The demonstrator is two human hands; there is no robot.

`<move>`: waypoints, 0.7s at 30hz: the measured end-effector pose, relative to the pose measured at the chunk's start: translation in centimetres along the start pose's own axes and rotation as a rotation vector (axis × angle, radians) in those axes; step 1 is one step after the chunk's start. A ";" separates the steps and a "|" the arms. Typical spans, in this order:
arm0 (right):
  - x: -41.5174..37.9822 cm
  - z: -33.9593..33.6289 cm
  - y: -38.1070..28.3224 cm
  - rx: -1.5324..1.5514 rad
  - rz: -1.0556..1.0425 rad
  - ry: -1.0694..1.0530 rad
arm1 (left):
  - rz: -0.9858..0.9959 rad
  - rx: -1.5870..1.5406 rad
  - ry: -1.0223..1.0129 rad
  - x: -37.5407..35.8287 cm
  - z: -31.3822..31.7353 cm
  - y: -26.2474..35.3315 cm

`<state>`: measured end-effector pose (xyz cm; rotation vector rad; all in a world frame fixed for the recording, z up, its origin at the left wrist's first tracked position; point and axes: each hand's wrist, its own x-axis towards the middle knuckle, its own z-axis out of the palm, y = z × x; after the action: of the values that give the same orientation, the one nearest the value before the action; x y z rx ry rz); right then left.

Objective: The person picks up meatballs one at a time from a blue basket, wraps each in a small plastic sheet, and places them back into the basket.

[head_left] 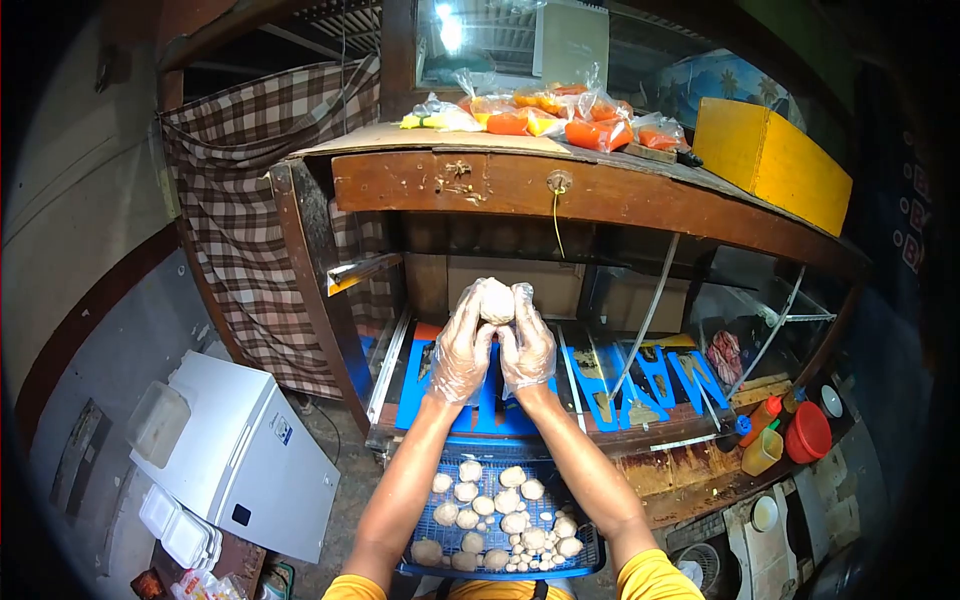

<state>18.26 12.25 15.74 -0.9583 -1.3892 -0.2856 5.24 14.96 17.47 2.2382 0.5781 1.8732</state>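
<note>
A pale, rough-surfaced dough ball (497, 301) is held up between my two hands, at chest height in front of the wooden stall. My left hand (461, 348) cups it from the left, and my right hand (528, 346) from the right, with fingertips against it. Both wear clear plastic gloves. Below my forearms stands a blue plastic basket (408, 566) holding several pale balls of similar look (512, 476), large ones at the back and many small ones towards the front right.
Bags of orange and red sauce (598, 134) lie on the wooden counter (450, 180) beside a yellow box (770, 155). A white freezer (250, 450) stands at left. Squeeze bottles (766, 415) and a red bowl (808, 436) sit at right.
</note>
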 end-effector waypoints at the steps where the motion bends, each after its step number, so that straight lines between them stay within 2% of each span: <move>1: 0.2 0.3 0.3 0.004 -0.008 0.006 | 0.018 0.011 0.004 0.2 0.1 -0.4; 5: 1.0 1.7 1.7 -0.012 -0.035 0.055 | 0.066 -0.007 0.029 1.3 0.6 -1.7; 8: 1.7 2.9 2.7 -0.019 -0.070 0.111 | 0.012 0.027 0.038 1.9 1.0 -2.5; 10: 1.8 3.7 3.5 -0.016 -0.079 0.145 | 0.071 0.133 0.109 2.2 1.8 -3.8; 12: 2.2 4.4 4.2 -0.014 -0.002 0.139 | 0.086 0.187 0.120 2.5 2.2 -4.7; 14: 2.7 4.7 4.9 -0.067 -0.037 0.151 | 0.099 0.240 0.133 2.8 2.6 -5.3; 16: 3.5 4.9 5.3 -0.147 -0.171 0.201 | 0.027 0.246 0.099 3.1 2.9 -5.8; 18: 4.2 5.2 5.8 -0.145 -0.196 0.221 | 0.080 0.216 0.165 3.4 3.5 -6.2; 21: 4.9 5.9 7.1 -0.164 -0.239 0.243 | 0.008 0.156 0.220 3.5 4.7 -7.1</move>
<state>20.10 22.46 16.70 -0.8583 -1.2685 -0.6823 8.97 23.34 17.08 2.1406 0.7744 2.1647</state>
